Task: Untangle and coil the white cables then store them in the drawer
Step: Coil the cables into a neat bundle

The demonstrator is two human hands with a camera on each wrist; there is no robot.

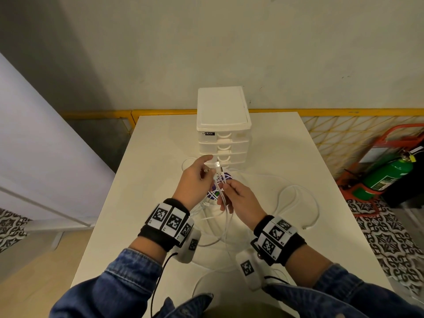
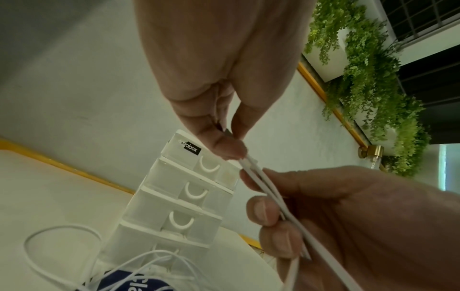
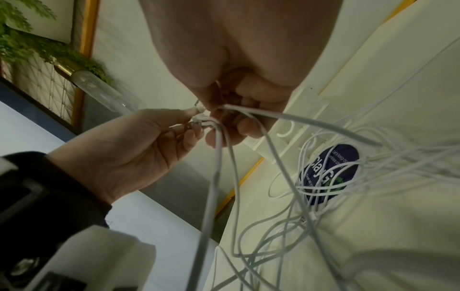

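Cables (image 1: 220,180) are held raised over the table (image 1: 160,157), just before the drawer unit (image 1: 223,125). Plug ends are pinched between thumb and fingertips of the left hand (image 1: 195,180); the index finger is extended toward the unit. Lower on the same strands, the right hand (image 1: 241,200) is curled round two or three cables. The held run has its long axis near upright, tilted slightly, plug end uppermost and pointing toward the drawers. The rest is trailed in loose tangled loops (image 1: 296,203) across the table, over a blue sticker (image 3: 331,173).

The left wrist view shows the strands (image 2: 271,196) crossing the right fingers (image 2: 263,210), and four shut drawers. The right wrist view shows the plugs (image 3: 199,118) at the left fingertips and the tangle below.
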